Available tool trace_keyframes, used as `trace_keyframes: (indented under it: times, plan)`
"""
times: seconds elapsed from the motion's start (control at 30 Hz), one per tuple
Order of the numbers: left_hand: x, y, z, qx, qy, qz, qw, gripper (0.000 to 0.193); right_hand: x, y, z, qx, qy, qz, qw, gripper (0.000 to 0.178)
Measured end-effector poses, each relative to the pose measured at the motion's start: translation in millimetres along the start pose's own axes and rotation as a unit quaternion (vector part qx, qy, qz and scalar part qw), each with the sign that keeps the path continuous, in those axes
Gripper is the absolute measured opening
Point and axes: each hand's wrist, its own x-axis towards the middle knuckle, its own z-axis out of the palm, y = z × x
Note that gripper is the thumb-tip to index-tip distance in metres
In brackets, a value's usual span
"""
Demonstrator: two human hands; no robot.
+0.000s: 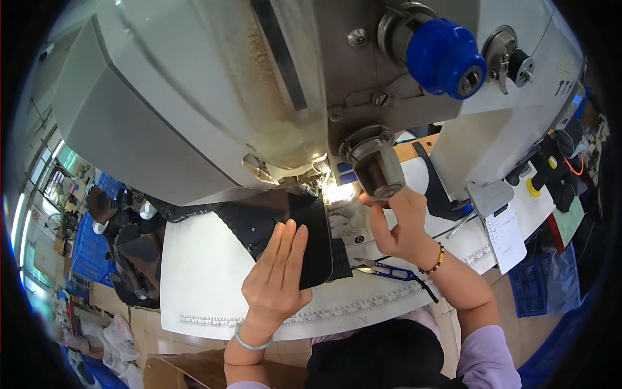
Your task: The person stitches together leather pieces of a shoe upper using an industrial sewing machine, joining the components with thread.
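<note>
My left hand (275, 282) lies with its fingers stretched flat on a smooth black panel (316, 256), at the left of the needle area of a grey sewing machine (188, 97). More black material with small holes (243, 223) runs from under that panel toward the left. To the right of the lit needle area, my right hand (403, 227) is bent with thumb and fingers drawn together. A round metal machine part (379, 172) partly hides its fingertips, so what they pinch cannot be made out. Blue-handled thread snips (392, 271) lie on the white table below that hand.
A ruler strip (350, 310) follows the white table's near edge. Dark pieces (136, 253) are heaped at the left. A black strap (437, 188) and a white card (505, 240) are at the right, above a blue basket (530, 285). A blue knob (447, 58) juts from the machine.
</note>
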Motion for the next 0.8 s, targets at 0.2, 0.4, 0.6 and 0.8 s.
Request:
trace_keyframes:
  times: [0.2, 0.4, 0.6, 0.8]
  plan:
    - [-3.4, 17.5, 2.9, 0.043, -0.005, -0.032, 0.999, 0.057, 3.2, -24.3, -10.2, 0.285, -0.256, 0.243, 0.891, 0.018]
    - [-35.6, 0.0, 20.4, -0.105, 0.024, -0.074, 0.991, 0.054, -5.5, -37.6, -9.0, 0.533, -0.316, 0.431, 0.656, 0.029]
    - [-41.5, -14.4, 27.6, -0.075, 0.078, -0.002, 0.994, 0.042, -19.1, -57.4, -4.4, 0.524, -0.248, 0.420, 0.698, 0.024]
    - [-38.2, -12.1, 23.1, -0.100, 0.067, -0.001, 0.993, 0.040, -31.9, -56.6, 0.9, 0.504, -0.212, 0.390, 0.741, 0.028]
